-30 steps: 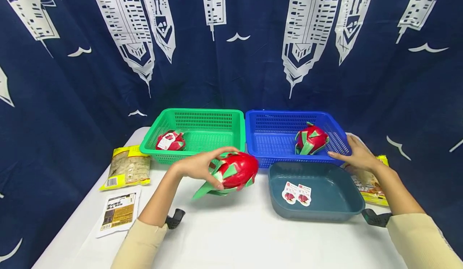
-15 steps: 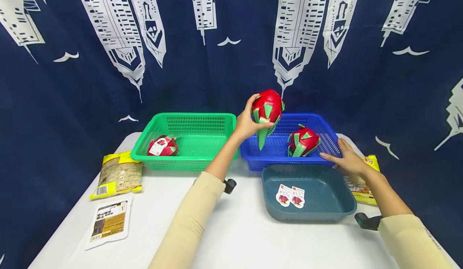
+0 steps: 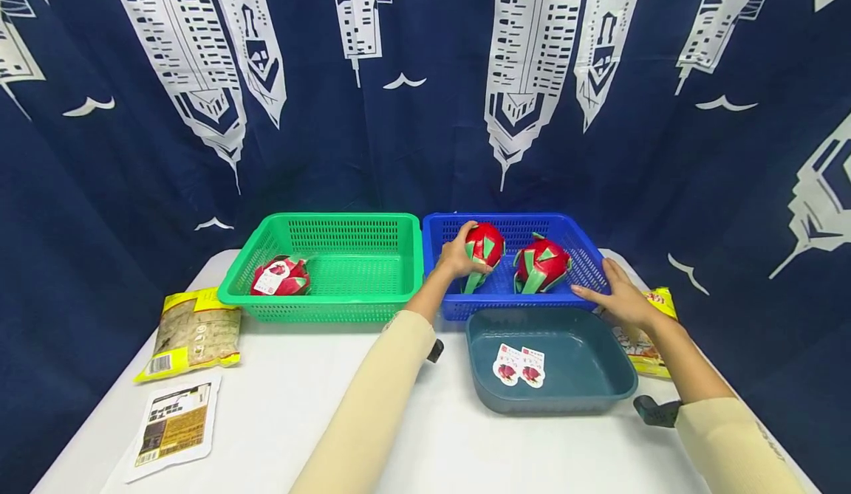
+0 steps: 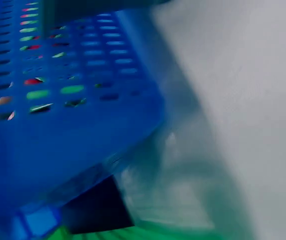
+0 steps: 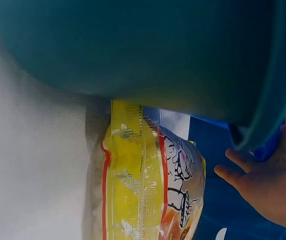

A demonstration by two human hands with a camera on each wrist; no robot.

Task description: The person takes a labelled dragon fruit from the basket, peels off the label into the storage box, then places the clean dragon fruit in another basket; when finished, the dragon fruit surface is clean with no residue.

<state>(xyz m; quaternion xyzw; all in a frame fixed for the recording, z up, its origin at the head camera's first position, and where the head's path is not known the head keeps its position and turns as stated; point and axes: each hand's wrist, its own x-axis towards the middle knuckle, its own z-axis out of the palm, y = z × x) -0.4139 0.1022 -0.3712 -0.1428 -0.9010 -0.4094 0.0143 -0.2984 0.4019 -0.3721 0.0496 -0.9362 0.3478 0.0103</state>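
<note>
My left hand (image 3: 457, 256) holds a red dragon fruit (image 3: 487, 244) with green scales, down inside the left part of the blue basket (image 3: 508, 303). Fingers lie along the fruit's upper left side, the thumb at its lower right. Beside it in the basket sits a second dragon fruit (image 3: 545, 263). My right hand (image 3: 625, 298) grips the basket's front right corner, thumb over the front rim and fingers along the right side. In the right wrist view, fingers of the right hand (image 5: 273, 185) show beyond the teal tub. The left wrist view shows the blue basket's slotted wall (image 4: 82, 125), slightly blurred; the left hand is hidden there.
A green basket (image 3: 326, 308) stands left of the blue one, with a labelled dragon fruit (image 3: 282, 276) inside. In front is a teal tub (image 3: 578, 402) with two dragon fruit stickers (image 3: 518, 365). Yellow bags (image 3: 196, 331) (image 3: 654, 331) flank the baskets; a white pouch (image 3: 174, 427) lies front left.
My left hand has carried the dragon fruit from in front of the green basket, up and rightward, then down into the blue basket. The right hand has stayed at the basket's corner.
</note>
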